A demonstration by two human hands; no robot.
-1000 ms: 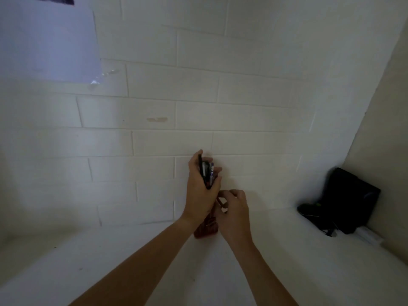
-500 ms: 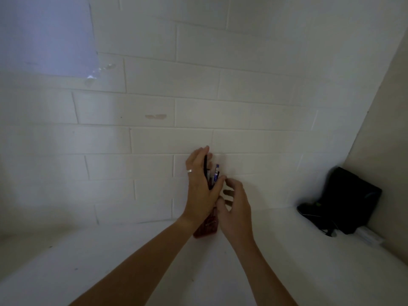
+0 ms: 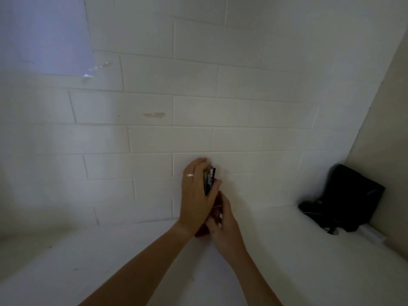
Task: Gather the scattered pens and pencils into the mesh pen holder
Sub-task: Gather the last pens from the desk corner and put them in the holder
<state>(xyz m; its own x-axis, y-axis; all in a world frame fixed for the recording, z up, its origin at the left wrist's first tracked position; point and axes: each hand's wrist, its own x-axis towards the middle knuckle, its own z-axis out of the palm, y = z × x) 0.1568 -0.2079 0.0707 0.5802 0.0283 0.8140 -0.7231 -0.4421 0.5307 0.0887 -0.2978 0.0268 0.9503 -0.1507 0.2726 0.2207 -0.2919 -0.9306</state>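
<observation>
Brick wall (image 3: 198,111) stands close behind; black bag (image 3: 351,197) seemingly fills the table's (image 3: 88,261) right corner.

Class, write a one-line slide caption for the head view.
Left hand holds a bundle of pens above the red pen holder, steadied by the right hand.

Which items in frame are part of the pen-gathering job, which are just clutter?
Job:
- pens, bundle gripped by left hand
- red holder, mostly hidden, right hand against it

Lying about:
- black bag in the right corner
- paper sheet on the wall
- white box beside the bag
</observation>
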